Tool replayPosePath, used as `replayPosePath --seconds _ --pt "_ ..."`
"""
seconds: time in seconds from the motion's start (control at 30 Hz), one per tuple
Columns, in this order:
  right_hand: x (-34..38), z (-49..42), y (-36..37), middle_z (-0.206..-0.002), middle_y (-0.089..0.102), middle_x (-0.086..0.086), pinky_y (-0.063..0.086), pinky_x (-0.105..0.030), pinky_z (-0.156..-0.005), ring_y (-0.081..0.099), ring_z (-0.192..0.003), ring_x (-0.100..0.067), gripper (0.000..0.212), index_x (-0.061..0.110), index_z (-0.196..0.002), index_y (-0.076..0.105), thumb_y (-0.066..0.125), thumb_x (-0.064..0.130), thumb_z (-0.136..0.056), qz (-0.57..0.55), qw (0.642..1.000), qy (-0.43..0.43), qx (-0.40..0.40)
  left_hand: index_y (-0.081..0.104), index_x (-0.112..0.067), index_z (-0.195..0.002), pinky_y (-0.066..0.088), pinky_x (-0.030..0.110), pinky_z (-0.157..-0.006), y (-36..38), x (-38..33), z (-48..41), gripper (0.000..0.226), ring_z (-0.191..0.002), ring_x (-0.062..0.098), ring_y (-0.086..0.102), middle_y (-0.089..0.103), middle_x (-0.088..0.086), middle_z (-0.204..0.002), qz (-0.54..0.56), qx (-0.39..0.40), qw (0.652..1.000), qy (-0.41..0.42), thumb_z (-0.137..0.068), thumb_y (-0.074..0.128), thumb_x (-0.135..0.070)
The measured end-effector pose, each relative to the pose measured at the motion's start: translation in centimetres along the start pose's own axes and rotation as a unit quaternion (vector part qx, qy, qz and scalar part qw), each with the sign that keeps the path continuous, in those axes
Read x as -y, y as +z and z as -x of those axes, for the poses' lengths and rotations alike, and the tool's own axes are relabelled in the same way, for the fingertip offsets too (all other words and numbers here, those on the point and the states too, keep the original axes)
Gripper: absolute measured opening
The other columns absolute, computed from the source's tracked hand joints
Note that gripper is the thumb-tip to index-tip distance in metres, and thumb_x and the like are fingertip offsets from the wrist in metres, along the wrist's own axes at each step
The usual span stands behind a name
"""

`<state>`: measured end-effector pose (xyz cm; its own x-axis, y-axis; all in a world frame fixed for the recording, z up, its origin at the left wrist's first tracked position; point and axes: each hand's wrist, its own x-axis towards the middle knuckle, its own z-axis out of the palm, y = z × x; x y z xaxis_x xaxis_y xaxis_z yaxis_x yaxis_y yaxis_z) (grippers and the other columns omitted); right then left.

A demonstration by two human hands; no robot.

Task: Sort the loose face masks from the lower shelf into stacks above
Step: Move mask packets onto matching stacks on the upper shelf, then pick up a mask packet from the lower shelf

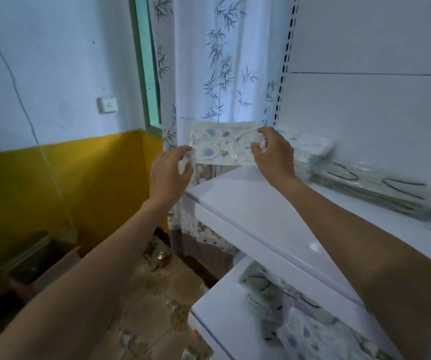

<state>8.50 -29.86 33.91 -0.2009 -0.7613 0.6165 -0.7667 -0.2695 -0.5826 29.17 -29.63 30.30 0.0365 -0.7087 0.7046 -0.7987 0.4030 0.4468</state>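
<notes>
Head view: my left hand [169, 172] pinches left edge of wrapped face mask [223, 144], and my right hand [274, 154] pinches right edge. Mask is held flat between them, in air above corner of upper shelf [261, 211]. Blue-spot print, so I judge it goes on patterned stack [310, 152] just right of right hand; lay it level, edges squared. Loose masks [300, 326] on lower shelf [222, 315] lie under right forearm. Bamboo curtain [209, 61] beyond hands; socket [108, 105] up and left of left hand.
</notes>
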Motion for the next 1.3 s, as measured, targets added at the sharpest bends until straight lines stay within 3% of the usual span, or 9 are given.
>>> replayPosePath --seconds 0.17,0.43,0.6,0.77,0.9,0.97,1.07,1.17,1.3 --pt "-3.9 -1.7 -2.1 -0.126 0.055 -0.009 0.038 -0.045 -0.100 0.052 -0.114 -0.026 0.041 0.009 -0.129 0.051 0.057 0.020 -0.090 0.020 0.995 0.062 -0.071 0.059 -0.016 -0.122 0.039 0.033 -0.085 5.9 -1.7 -5.0 0.033 -0.103 0.027 0.053 0.065 0.009 -0.109 0.074 0.055 0.992 0.080 -0.089 0.058 -0.014" --pt "-7.3 -3.9 -4.5 -0.129 0.050 -0.010 0.034 -0.040 -0.103 0.047 -0.119 -0.027 0.046 0.011 -0.135 0.045 0.054 0.025 -0.092 0.162 0.967 0.140 -0.134 0.059 -0.013 -0.121 0.027 0.015 -0.076 13.3 -5.1 -11.1 0.031 -0.104 0.022 0.050 0.063 0.007 -0.103 0.196 0.121 0.960 0.161 -0.090 0.055 -0.011" --pt "-7.6 -5.0 -3.8 -0.129 0.051 -0.009 0.033 -0.040 -0.103 0.047 -0.120 -0.026 0.039 0.011 -0.130 0.048 0.052 0.023 -0.093 0.191 0.952 0.164 -0.174 0.061 -0.011 -0.119 0.040 0.037 -0.090 16.1 -5.0 -13.2 0.029 -0.105 0.028 0.053 0.067 0.007 -0.104 0.225 0.148 0.941 0.207 -0.090 0.056 -0.011" --pt "-8.2 -4.7 -1.6 -0.134 0.046 -0.011 0.031 -0.042 -0.101 0.037 -0.126 -0.029 0.034 0.014 -0.125 0.053 0.037 0.027 -0.098 0.255 0.921 0.260 -0.138 0.058 -0.023 -0.123 0.034 0.038 -0.098 18.4 -3.8 -13.6 0.029 -0.118 0.031 0.043 0.055 0.011 -0.127 0.206 0.248 0.930 0.174 -0.096 0.048 -0.024" --pt "-8.4 -4.5 -1.0 -0.133 0.047 -0.015 0.031 -0.046 -0.102 0.038 -0.125 -0.034 0.042 0.027 -0.103 0.050 0.019 0.053 -0.091 0.207 0.916 0.326 -0.106 0.044 -0.024 -0.133 0.036 0.033 -0.094 18.4 -3.8 -13.9 0.036 -0.112 0.031 0.050 0.049 0.020 -0.124 0.273 0.365 0.880 0.137 -0.098 0.040 -0.033" --pt "-7.9 -4.7 -1.0 -0.136 0.049 -0.013 0.028 -0.047 -0.107 0.039 -0.128 -0.036 0.054 0.029 -0.120 0.049 0.015 0.059 -0.091 0.187 0.917 0.335 -0.104 0.038 -0.024 -0.137 0.034 0.034 -0.099 18.0 -3.7 -14.1 0.041 -0.117 0.031 0.047 0.047 0.019 -0.128 0.278 0.388 0.867 0.145 -0.098 0.040 -0.036" --pt "-7.2 -4.8 -1.6 -0.146 0.039 -0.015 0.025 -0.048 -0.112 0.033 -0.134 -0.036 0.054 0.026 -0.147 0.027 0.021 0.049 -0.099 0.248 0.899 0.324 -0.157 0.035 -0.028 -0.140 0.034 0.043 -0.104 17.7 -3.1 -14.5 0.047 -0.121 0.033 0.044 0.044 0.017 -0.134 0.257 0.349 0.885 0.167 -0.095 0.045 -0.037" --pt "-6.3 -3.6 -2.2 -0.145 0.039 -0.018 0.027 -0.045 -0.112 0.034 -0.133 -0.035 0.053 0.018 -0.147 0.028 0.028 0.041 -0.100 0.266 0.902 0.284 -0.186 0.039 -0.025 -0.138 0.034 0.046 -0.103 16.3 -3.1 -14.6 0.050 -0.121 0.033 0.042 0.043 0.016 -0.135 0.241 0.276 0.907 0.208 -0.091 0.052 -0.033" --pt "-4.5 -1.4 -3.3 -0.146 0.038 -0.014 0.026 -0.041 -0.111 0.031 -0.134 -0.032 0.055 0.010 -0.147 0.027 0.039 0.032 -0.099 0.289 0.901 0.263 -0.188 0.048 -0.017 -0.132 0.031 0.040 -0.105 13.8 -4.9 -13.4 0.045 -0.126 0.030 0.036 0.044 0.014 -0.134 0.270 0.260 0.894 0.245 -0.089 0.055 -0.025"
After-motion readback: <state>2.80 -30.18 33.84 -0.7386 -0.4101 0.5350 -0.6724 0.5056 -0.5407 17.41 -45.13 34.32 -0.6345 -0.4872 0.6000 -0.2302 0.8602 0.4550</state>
